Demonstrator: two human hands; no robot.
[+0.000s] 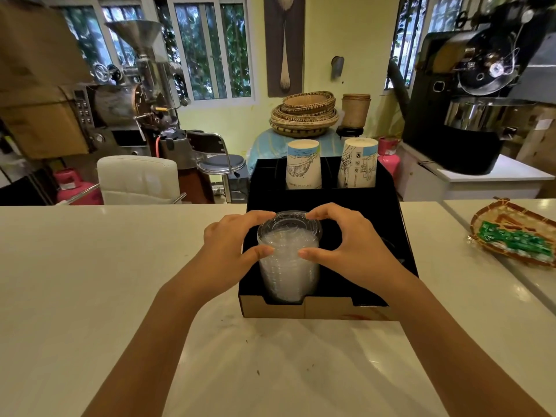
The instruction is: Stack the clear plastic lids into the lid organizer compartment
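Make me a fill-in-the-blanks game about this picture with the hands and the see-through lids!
1. The lids stand in the front ____ compartment of the black organizer.
2. The left hand and right hand hold the stack from ____ sides.
3. At the back of the organizer stand ____ stacks of paper cups.
4. The tray with green packets lies to the ____ of the organizer.

Missing words: left; both; two; right
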